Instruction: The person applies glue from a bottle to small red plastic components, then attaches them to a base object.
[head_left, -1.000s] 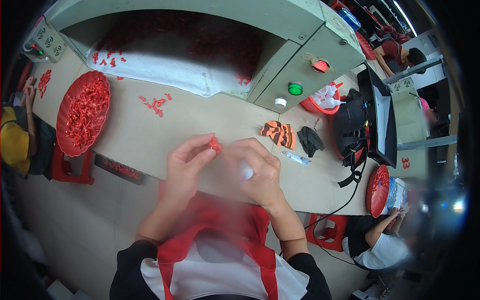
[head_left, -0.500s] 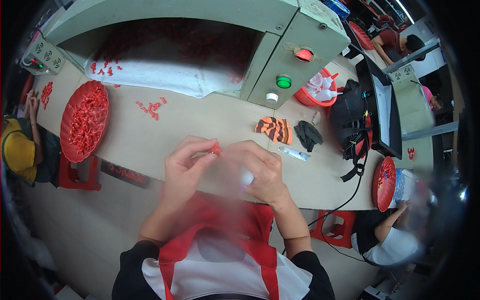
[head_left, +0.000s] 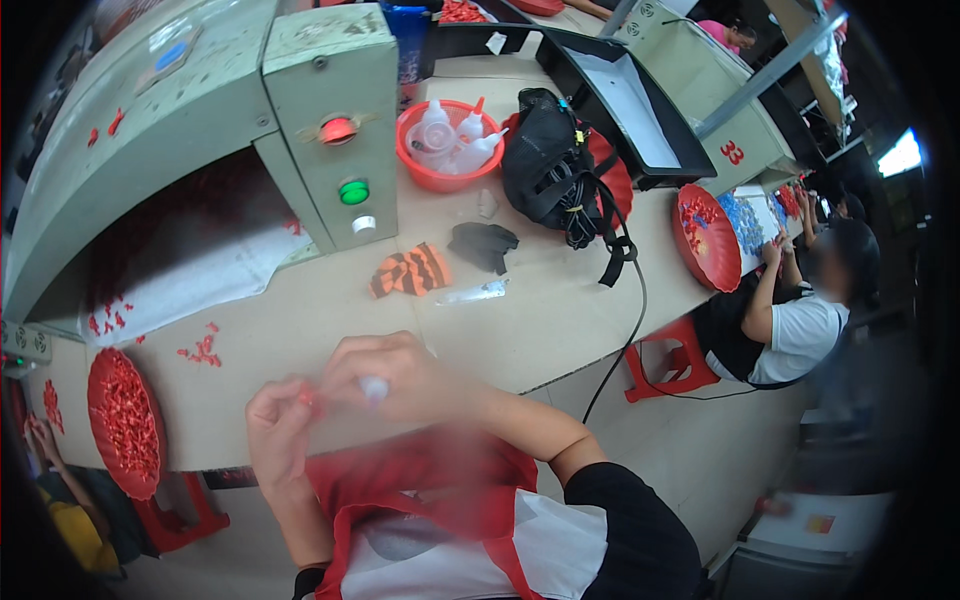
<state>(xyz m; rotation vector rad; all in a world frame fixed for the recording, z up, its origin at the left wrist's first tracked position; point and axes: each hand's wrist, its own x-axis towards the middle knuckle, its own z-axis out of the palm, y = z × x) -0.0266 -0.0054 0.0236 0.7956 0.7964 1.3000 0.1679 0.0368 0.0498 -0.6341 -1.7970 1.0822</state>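
Observation:
Just in front of my body, my left hand [head_left: 274, 430] pinches a small red plastic piece [head_left: 307, 397] between thumb and fingertips. My right hand [head_left: 405, 372] is close beside it, fingers curled round a small whitish squeeze bottle [head_left: 375, 388]. Most of that bottle is hidden in the palm, and its tip, near the red piece, is blurred. Several similar red pieces [head_left: 203, 346] lie loose on the table beyond my left hand. Farther left, a red scalloped tray [head_left: 150, 395] is heaped with them.
A pale green machine [head_left: 335, 90] with buttons stands at the back left, its opening holding a white cloth [head_left: 205, 300]. Beyond my hands lie a striped orange cloth [head_left: 412, 270], a dark cloth [head_left: 482, 246], a red basket [head_left: 440, 182] of bottles and a black bag [head_left: 545, 165]. A co-worker [head_left: 775, 310] sits right.
The view has swung to the right, so the machine and tray sit farther left. Both hands stay together, still holding the red piece and the bottle.

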